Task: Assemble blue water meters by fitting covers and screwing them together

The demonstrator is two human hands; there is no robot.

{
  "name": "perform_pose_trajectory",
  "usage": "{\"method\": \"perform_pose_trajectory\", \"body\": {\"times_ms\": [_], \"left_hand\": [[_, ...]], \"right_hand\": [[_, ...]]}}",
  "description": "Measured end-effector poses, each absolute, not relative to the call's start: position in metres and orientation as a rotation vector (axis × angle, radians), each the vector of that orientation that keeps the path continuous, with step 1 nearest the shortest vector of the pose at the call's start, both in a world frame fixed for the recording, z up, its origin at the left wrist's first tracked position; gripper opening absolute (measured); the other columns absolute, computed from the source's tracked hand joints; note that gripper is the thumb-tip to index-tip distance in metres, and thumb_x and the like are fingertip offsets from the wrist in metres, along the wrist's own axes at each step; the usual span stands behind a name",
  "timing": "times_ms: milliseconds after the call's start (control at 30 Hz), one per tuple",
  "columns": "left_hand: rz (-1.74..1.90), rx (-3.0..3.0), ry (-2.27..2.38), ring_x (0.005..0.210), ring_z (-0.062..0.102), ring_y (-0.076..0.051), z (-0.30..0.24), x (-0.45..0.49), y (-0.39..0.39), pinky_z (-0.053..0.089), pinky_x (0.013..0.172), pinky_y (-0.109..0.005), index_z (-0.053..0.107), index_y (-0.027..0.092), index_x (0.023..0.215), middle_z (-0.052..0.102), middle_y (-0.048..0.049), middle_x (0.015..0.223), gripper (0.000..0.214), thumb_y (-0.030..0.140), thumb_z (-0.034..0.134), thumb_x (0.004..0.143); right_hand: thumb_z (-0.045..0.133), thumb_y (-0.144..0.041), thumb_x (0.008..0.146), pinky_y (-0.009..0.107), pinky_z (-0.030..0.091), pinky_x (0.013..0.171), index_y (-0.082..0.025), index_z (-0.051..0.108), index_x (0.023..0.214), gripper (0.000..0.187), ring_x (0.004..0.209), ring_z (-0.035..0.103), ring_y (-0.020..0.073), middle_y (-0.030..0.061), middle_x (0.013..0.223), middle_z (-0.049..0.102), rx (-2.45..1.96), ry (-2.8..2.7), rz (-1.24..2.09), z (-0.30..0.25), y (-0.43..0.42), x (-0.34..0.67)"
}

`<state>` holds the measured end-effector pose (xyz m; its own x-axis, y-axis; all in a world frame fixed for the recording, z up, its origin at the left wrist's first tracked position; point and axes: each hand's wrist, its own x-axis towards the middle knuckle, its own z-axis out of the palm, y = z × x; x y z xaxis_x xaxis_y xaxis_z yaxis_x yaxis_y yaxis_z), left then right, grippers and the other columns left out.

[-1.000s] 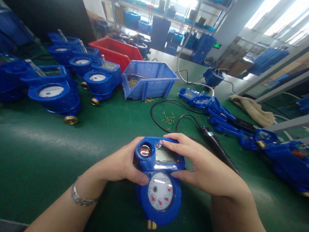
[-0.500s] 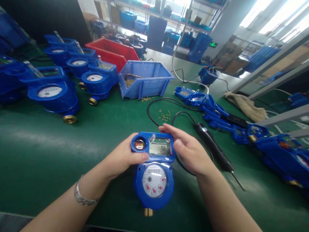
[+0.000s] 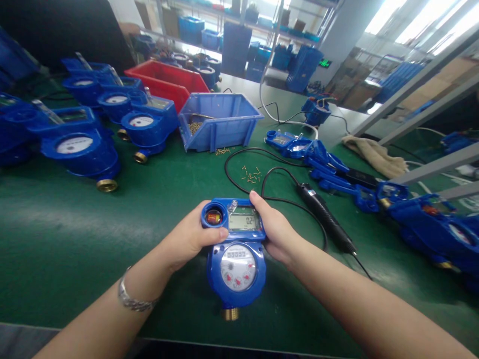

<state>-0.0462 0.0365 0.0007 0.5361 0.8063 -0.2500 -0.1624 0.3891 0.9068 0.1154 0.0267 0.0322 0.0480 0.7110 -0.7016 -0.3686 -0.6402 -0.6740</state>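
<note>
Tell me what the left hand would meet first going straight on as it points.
The left hand would first push into the blue meter it holds; the right hand seems next in line, though depth is unclear.

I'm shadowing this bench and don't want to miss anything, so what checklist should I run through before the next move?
1. Left hand holding the blue meter: ok, thumb across its front.
2. Right hand on the meter's right side: ok, thumb by the upper corner.
3. Display readable: ok, it shows 0.2.
4. Black corded tool clear of both hands: ok, lying to their right.
5. Small brass-coloured screws all inside the blue bin: not ok, some lie loose on the green table.
6. Meter's underside: cannot tell, hidden.
</note>
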Motion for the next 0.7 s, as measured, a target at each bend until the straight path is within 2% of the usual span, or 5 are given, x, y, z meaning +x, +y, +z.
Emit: {"method": "perform_pose_trajectory", "body": {"times_ms": [133,333,533,700], "left_hand": [[0.695,0.969,0.759,0.105,0.056,-0.033,-0.002,-0.048,0.036,0.043,0.090,-0.045,0.050,0.012,0.111,0.062,-0.0147,0.110,0.060,0.033,0.076,0.060],[0.699,0.965,0.739,0.103,0.056,-0.032,-0.007,-0.051,0.036,0.045,0.088,-0.044,0.048,0.013,0.112,0.062,-0.0142,0.109,0.059,0.032,0.075,0.063],[0.750,0.945,0.804,0.111,0.052,-0.034,-0.007,-0.047,0.032,0.039,0.095,-0.045,0.049,0.013,0.117,0.060,-0.0150,0.117,0.069,0.034,0.077,0.059],[0.717,0.794,0.799,0.101,0.060,-0.030,-0.001,-0.042,0.020,0.042,0.091,-0.041,0.058,0.014,0.109,0.067,-0.0112,0.105,0.049,0.036,0.071,0.068]], "right_hand": [[0.055,-0.039,0.083,0.031,0.052,0.075,-0.014,0.061,0.082,0.026,0.071,0.066,0.0181,0.0061,0.076,0.070,-1.467,-0.329,1.668,0.027,0.026,0.111],[0.057,-0.041,0.081,0.030,0.053,0.073,-0.016,0.057,0.075,0.025,0.077,0.066,0.0199,0.0065,0.080,0.070,-1.443,-0.380,1.617,0.018,0.025,0.110],[0.055,-0.041,0.082,0.031,0.053,0.075,-0.015,0.060,0.081,0.026,0.077,0.067,0.0193,0.0067,0.080,0.070,-1.448,-0.422,1.635,0.022,0.024,0.113],[0.051,-0.042,0.084,0.033,0.052,0.076,-0.013,0.064,0.082,0.033,0.073,0.067,0.0194,0.0079,0.074,0.070,-1.465,-0.502,1.676,0.025,0.023,0.121]]}}
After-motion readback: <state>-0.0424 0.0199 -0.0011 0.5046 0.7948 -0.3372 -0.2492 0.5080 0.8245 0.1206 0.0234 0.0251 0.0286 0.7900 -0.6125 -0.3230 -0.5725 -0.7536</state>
